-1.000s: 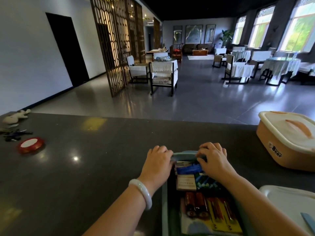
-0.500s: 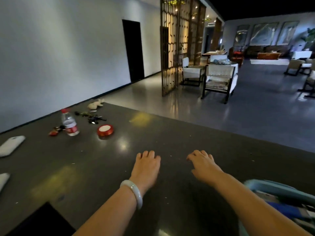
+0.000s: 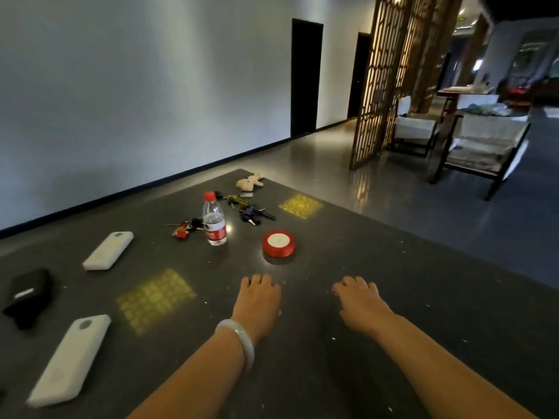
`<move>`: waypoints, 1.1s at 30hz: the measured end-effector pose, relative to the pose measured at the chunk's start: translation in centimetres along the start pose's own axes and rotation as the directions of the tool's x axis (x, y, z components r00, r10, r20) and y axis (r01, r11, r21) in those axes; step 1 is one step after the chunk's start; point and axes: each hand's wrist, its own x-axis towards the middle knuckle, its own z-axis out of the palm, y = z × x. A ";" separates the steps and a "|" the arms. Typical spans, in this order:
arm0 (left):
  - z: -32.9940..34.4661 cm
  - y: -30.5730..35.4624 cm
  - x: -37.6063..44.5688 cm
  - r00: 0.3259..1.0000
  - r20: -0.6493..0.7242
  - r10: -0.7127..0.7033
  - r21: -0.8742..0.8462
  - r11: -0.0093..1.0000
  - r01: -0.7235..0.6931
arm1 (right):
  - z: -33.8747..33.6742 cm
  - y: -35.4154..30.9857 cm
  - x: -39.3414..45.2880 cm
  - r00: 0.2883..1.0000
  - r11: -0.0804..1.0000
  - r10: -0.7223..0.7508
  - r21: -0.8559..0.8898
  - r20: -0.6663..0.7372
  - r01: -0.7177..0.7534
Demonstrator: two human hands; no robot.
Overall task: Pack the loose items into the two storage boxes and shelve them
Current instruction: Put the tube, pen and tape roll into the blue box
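Dark countertop (image 3: 393, 297) lay beneath both hands: left hand (image 3: 257, 300) and right hand (image 3: 360, 303) were palm-down, fingers relaxed, holding nothing, near the red tape roll (image 3: 278, 243).

Two bare forearms enter from about 6 o'clock, with no sleeves showing on either. The left hand (image 3: 257, 297) wears no rings that can be made out; on its wrist sits a smooth, pale, milky-white bangle (image 3: 239, 340), thick, rounded and glossy, with a faint greenish tint. The right hand (image 3: 361, 302), at 3 o'clock of the left, and its wrist carry no jewellery. The nails are too blurred to judge.
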 end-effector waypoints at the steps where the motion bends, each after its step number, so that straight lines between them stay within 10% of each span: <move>1: 0.6 -1.2 0.6 1.000 0.009 -0.006 -0.002 1.000 0.006 | 0.0 -1.0 1.3 1.000 1.000 0.000 0.000 0.009 0.000; 11: 8.6 -9.1 5.7 0.932 0.343 -0.116 -0.273 0.937 0.217 | 0.6 -8.1 14.1 0.998 0.990 0.056 0.130 0.017 -0.058; 23: 10.9 -9.4 6.2 0.930 0.354 -0.099 -0.334 0.915 0.225 | 2.7 -9.0 26.3 0.981 0.892 0.177 0.409 0.073 -0.191; 33: 11.1 -9.6 6.2 0.927 0.358 -0.111 -0.339 0.910 0.240 | 3.7 -6.8 17.7 0.974 0.872 0.219 0.437 0.060 -0.223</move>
